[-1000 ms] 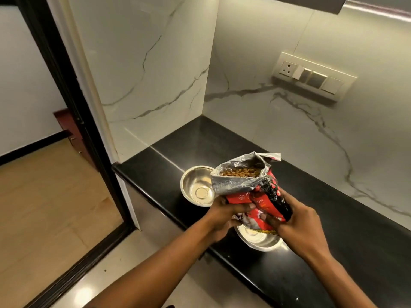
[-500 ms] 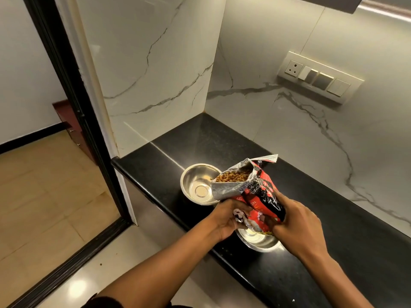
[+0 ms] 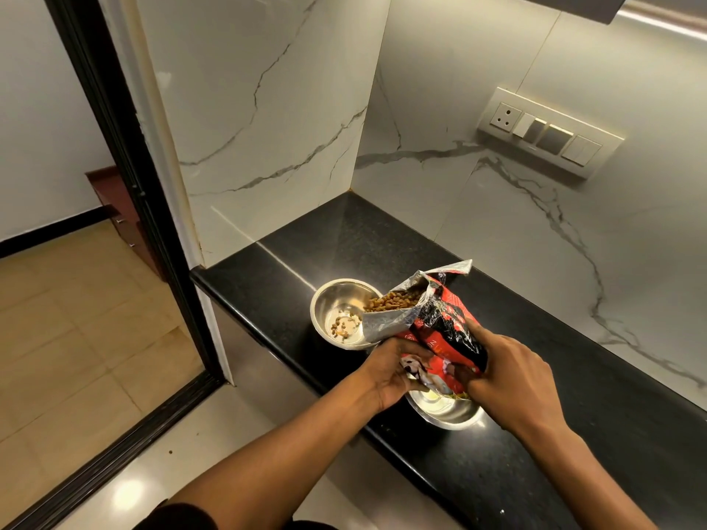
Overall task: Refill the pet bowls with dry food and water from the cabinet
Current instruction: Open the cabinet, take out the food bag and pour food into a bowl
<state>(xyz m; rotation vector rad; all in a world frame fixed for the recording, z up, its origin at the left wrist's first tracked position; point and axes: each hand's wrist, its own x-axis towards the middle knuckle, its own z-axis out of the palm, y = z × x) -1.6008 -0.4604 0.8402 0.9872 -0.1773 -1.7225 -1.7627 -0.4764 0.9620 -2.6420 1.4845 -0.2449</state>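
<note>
A red and black pet food bag (image 3: pixel 443 323) with a silver lining is tilted to the left over a steel bowl (image 3: pixel 333 300) on the black counter (image 3: pixel 574 376). Brown kibble fills the bag's open mouth, and a few pieces lie in the bowl's bottom. My left hand (image 3: pixel 390 372) grips the bag's lower left side. My right hand (image 3: pixel 509 380) grips its lower right side. A second steel bowl (image 3: pixel 443 411) sits near the counter's front edge, partly hidden under the bag and my hands.
Marble walls enclose the counter's left and back sides. A switch panel (image 3: pixel 547 132) is mounted on the back wall. A black door frame (image 3: pixel 126 177) stands at the left, with tiled floor beyond and below it.
The bag has tipped further left over the far bowl, and kibble has started to fall into that bowl. Both hands keep their grip.
</note>
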